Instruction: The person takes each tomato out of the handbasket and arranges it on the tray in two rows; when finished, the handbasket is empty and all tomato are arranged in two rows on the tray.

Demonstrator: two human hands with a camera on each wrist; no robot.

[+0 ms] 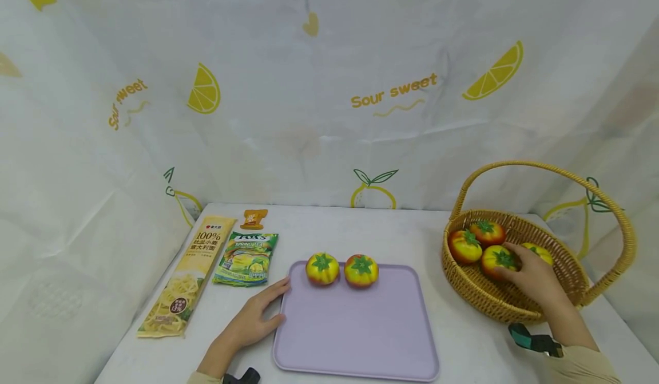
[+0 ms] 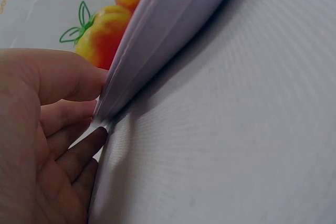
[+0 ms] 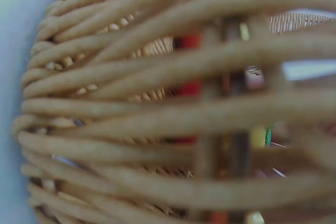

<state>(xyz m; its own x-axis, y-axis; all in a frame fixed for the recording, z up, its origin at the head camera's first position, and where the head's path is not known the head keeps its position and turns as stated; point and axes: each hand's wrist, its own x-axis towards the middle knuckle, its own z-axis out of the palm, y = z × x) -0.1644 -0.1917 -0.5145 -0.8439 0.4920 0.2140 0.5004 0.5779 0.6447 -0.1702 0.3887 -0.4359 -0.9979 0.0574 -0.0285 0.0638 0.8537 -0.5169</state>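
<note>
My left hand [image 1: 255,317] lies beside the pale purple tray [image 1: 355,332], its fingertips and thumb touching the left rim. In the left wrist view, fingers [image 2: 68,77] meet the tray's edge [image 2: 157,30]. Two red-and-yellow tomatoes [image 1: 322,269] with green star-shaped tops sit side by side along the tray's far edge. Over at the right, my right hand [image 1: 532,275] reaches into a wicker basket [image 1: 489,304] and holds a tomato [image 1: 495,262] between thumb and fingers. Several tomatoes share that basket. The right wrist view is filled by basket weave [image 3: 131,119], which hides the hand.
Left of the tray lie a long pasta packet [image 1: 187,275], a green candy bag [image 1: 247,260] and a small orange wrapped piece [image 1: 254,219]. The basket's tall handle [image 1: 535,165] arches above it. A printed white curtain [image 1: 288,115] hangs behind the table.
</note>
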